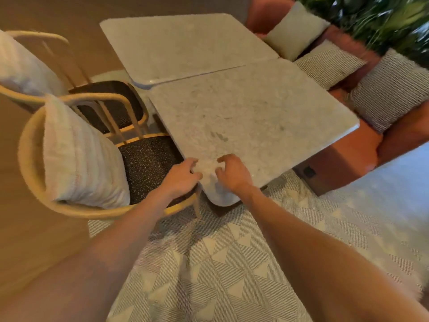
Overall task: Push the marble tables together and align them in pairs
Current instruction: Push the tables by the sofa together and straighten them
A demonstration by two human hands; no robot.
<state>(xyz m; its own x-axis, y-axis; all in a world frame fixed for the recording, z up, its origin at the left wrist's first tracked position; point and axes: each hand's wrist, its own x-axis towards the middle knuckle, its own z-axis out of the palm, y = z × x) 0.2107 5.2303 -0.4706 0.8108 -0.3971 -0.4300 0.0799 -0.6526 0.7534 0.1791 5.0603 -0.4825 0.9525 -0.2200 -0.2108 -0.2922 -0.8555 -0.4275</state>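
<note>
Two square marble tables stand edge to edge. The far table [181, 43] sits a little further left than the near table [255, 112], so their sides do not line up; the seam between them is thin. Both my hands are at the near table's closest corner. My left hand [183, 176] curls its fingers over the left edge by that corner. Just to its right, my right hand [233, 174] rests on the corner with fingers bent onto the top. The near table's white pedestal base [220, 194] shows below the corner.
Two rattan chairs with white cushions, the near chair [69, 159] and the far chair [25, 66], are tucked against the tables' left sides. An orange bench [343, 159] with grey cushions runs along the right. Plants [383, 19] stand behind it. A patterned rug [232, 263] covers the floor.
</note>
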